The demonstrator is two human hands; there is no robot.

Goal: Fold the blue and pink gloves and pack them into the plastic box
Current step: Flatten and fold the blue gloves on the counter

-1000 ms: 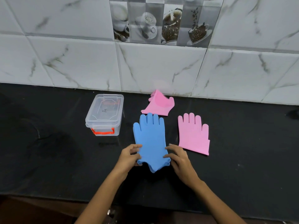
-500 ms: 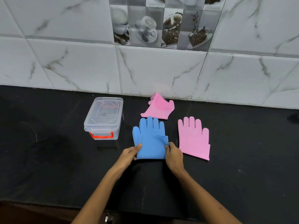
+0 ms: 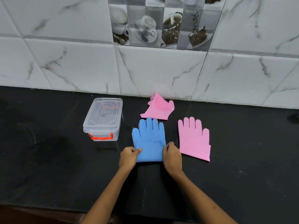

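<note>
A blue glove [image 3: 148, 139] lies on the black counter [image 3: 48, 159], fingers pointing to the wall, its cuff end folded over. My left hand [image 3: 129, 156] pinches its lower left edge and my right hand [image 3: 172, 156] pinches its lower right edge. A flat pink glove [image 3: 193, 139] lies just right of it. Another pink glove [image 3: 159, 108], crumpled and partly folded, lies behind the blue one near the wall. The clear plastic box [image 3: 103, 118] with an orange latch stands to the left, lid on.
A white marble-tiled wall [image 3: 153, 70] rises right behind the counter. The counter's front edge runs along the bottom of the view. A dark object [image 3: 293, 118] shows at the far right edge.
The blue glove's cuff, loose and hanging toward me a second ago, now lies folded up over the palm. Both hands moved forward with it and grip its sides.
</note>
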